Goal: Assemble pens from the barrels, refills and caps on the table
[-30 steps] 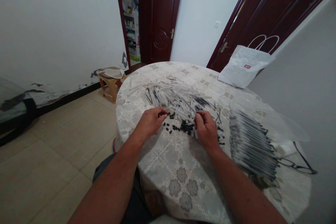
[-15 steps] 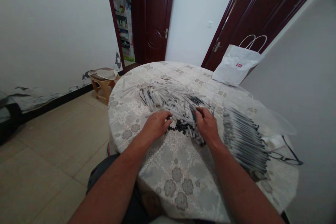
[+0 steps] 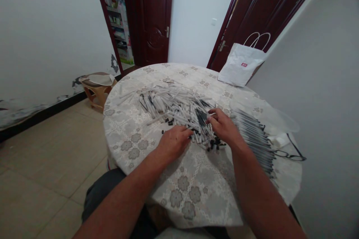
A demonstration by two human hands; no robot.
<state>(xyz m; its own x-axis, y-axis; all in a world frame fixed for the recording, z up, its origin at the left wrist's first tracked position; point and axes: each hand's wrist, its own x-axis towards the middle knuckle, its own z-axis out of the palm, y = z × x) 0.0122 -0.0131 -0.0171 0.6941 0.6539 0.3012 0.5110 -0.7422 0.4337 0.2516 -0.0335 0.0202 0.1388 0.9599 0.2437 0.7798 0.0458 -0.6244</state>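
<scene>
A pile of translucent white pen barrels point(image 3: 159, 102) spreads over the middle of the table, with dark thin refills point(image 3: 202, 117) among them. My left hand point(image 3: 175, 142) is at the near edge of the pile, fingertips closed together by the small black pen caps point(image 3: 169, 122). Whatever they pinch is too small to make out. Beside the refills, my right hand point(image 3: 223, 125) has thumb and forefinger closed; what lies between them is hidden. More black pieces and short pale pieces lie below it. To its right, many dark-and-clear pens point(image 3: 254, 138) lie in a row.
Eyeglasses point(image 3: 290, 155) and a white roll-like item point(image 3: 280, 141) lie at the table's right, near a clear plastic bag point(image 3: 283, 117). A white paper bag point(image 3: 242, 63) stands at the back right. A wooden stool point(image 3: 97, 91) is beyond the flowered tablecloth point(image 3: 182, 209) on the left.
My left hand has shifted right and nearer to me, across the black caps, which now lie more scattered. My right hand stays by the refills. The whole view has swung slightly.
</scene>
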